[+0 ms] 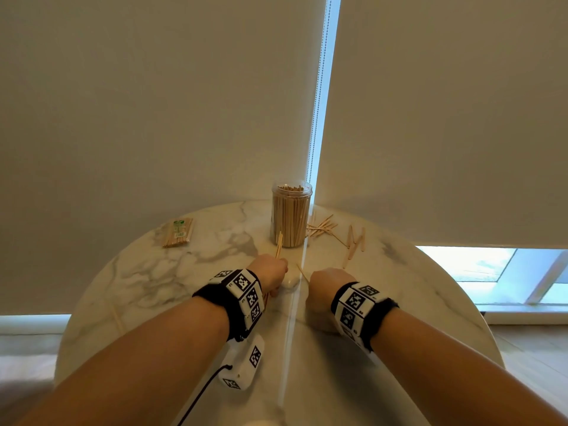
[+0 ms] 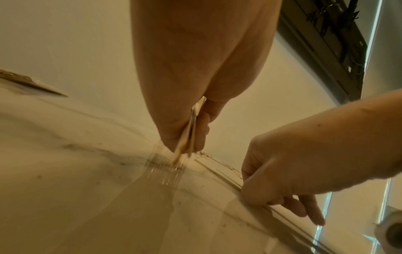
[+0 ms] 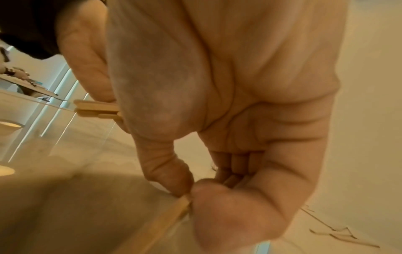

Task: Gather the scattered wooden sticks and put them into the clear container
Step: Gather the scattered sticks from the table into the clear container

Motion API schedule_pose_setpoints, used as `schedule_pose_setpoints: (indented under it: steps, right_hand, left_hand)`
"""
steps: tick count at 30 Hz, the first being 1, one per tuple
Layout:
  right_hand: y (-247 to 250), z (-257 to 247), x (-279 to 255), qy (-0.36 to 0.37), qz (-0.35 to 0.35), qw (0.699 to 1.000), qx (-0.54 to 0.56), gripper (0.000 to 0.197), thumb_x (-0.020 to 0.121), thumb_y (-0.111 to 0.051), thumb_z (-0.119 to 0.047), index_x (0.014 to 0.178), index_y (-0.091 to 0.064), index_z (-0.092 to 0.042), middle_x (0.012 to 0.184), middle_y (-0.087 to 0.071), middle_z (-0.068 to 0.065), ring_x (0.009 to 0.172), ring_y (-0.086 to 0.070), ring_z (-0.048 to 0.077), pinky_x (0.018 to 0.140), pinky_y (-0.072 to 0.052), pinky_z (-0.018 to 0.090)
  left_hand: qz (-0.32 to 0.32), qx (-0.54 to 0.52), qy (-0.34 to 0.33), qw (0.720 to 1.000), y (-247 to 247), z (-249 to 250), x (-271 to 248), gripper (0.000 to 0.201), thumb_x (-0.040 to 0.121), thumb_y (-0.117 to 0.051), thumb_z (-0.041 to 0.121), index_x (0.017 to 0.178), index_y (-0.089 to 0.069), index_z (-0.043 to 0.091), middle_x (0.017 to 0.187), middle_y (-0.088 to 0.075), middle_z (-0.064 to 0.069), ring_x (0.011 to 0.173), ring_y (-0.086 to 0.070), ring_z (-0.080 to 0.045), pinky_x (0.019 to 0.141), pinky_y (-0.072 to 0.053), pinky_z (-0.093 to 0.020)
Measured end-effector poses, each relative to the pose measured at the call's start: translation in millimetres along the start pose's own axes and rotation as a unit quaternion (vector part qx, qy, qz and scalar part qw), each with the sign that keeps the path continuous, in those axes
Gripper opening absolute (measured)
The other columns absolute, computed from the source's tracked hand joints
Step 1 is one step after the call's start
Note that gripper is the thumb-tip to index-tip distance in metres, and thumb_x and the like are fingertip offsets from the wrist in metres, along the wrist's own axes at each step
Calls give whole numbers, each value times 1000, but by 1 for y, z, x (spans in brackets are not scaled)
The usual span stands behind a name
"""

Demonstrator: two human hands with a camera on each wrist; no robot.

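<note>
A clear container (image 1: 291, 216), packed with upright wooden sticks, stands at the table's far side. My left hand (image 1: 276, 269) is just in front of it and grips a small bundle of sticks (image 1: 279, 245) whose ends poke out toward the jar; the left wrist view shows the bundle (image 2: 187, 137) pinched in the fingers. My right hand (image 1: 315, 281) is beside it, thumb and forefinger pinching one thin stick (image 3: 172, 213) that lies low on the marble. More loose sticks (image 1: 322, 227) lie right of the jar, with flat wider ones (image 1: 355, 241) further right.
The round marble table (image 1: 153, 278) stands against drawn blinds. A wrapped packet of sticks (image 1: 178, 232) lies at the back left. One long thin stick (image 1: 118, 321) lies near the left edge. A window strip shows at the lower right.
</note>
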State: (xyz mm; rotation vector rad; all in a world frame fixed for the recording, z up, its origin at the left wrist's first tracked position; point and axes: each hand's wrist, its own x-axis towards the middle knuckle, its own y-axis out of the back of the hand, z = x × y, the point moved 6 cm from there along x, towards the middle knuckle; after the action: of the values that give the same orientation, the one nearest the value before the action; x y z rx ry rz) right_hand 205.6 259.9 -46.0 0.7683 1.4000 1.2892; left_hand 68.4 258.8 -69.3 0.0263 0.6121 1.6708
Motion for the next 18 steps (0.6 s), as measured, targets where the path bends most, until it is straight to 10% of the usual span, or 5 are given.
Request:
schedule_pose_setpoints:
  steps: [8, 11, 15, 18]
  right_hand:
    - [-1, 6, -3, 6, 1, 1000, 27, 35, 95, -56, -36, 121, -64, -13, 112, -65, 6, 102, -64, 23, 85, -54, 31]
    - [7, 10, -7, 0, -11, 993, 114, 31, 97, -56, -38, 104, -63, -9, 88, -65, 5, 77, -65, 19, 66, -54, 26]
    - [35, 0, -13, 80, 26, 946, 314, 25, 97, -56, -30, 82, -66, -13, 68, -67, 2, 55, -64, 13, 57, -57, 23]
    - [43, -6, -10, 111, 32, 914, 389, 20, 92, -61, -19, 82, -74, -7, 71, -72, 5, 64, -70, 17, 69, -62, 28]
  left_hand:
    - [11, -39, 4, 999, 3, 0, -11, 28, 100, -44, 22, 74, -52, 12, 65, -50, -6, 52, -47, -21, 53, -40, -26]
    - [17, -69, 1, 997, 4, 2, -13, 31, 101, -47, 29, 78, -56, 10, 67, -51, -5, 55, -45, -20, 58, -40, -29]
    - [-3, -100, -26, 995, -8, 9, -12, 66, 89, -48, 69, 92, -67, 7, 67, -56, -5, 57, -48, -19, 61, -42, -33]
    - [4, -100, -56, 993, -13, 21, -10, 60, 103, -33, 51, 105, -66, 1, 71, -59, -13, 55, -49, -24, 64, -44, -37]
